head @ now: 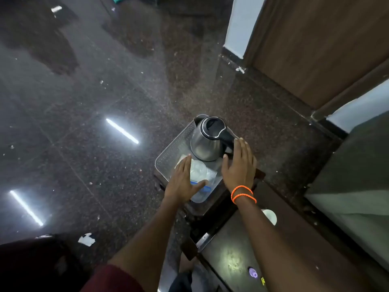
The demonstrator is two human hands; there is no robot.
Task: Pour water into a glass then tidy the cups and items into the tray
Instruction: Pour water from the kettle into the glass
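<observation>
head view, obs 1 —

a: both hands are over the tray (168, 150). left hand (185, 182) is flat, fingers together and extended, thumb spread; it closes on nothing. palm lies over the near-left part of the tray, and just under its thumb is a clear plastic bottle with a blue cap (202, 191).

b: right hand (239, 165)?

a: also flat and spread, holding nothing. its fingertips are just beside the black handle of the steel kettle (207, 140); i cannot tell contact. orange bands (243, 193) on that wrist.

b: where do the task items lie relative to the hands?

a: kettle beyond both sets of fingertips, at the tray's far end. between the two palms: pale, translucent items (200, 170), likely cups or wrapped packets, too blurred to name. a white cup (270, 216) is outside the tray, back behind the right wrist, on the dark table (231, 249).

b: why the flat palms?

a: judgement: they bracket the contents, as if settling or steadying them. tidying looks nearly done; the white cup is not yet in.
</observation>
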